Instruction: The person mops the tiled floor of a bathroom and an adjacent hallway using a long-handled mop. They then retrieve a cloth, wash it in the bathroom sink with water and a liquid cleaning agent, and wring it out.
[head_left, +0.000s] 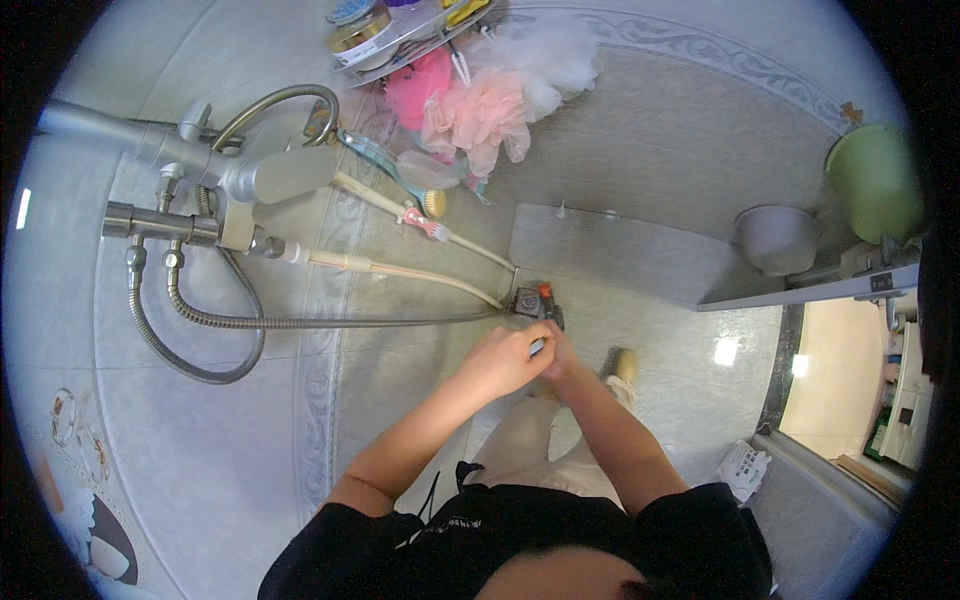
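My left hand (511, 358) is closed, with a small pale blue-grey object (537, 346) showing between its thumb and fingers. Most of that object is hidden, so its kind is unclear. My right hand (559, 358) meets the left from the other side; its fingers are largely covered. Just beyond the hands in the picture is a dark object with an orange end (547, 294); whether it is held or lies on the floor cannot be told. Beside it is a square patterned floor drain (527, 301).
A shower mixer valve (157, 225) with metal hoses and pale pipes runs along the left wall. Mesh bath puffs (480, 109) hang below a corner shelf (420, 41). A green bucket (874, 184) and pale basin (778, 238) are right. A white packet (742, 469) lies near the doorway.
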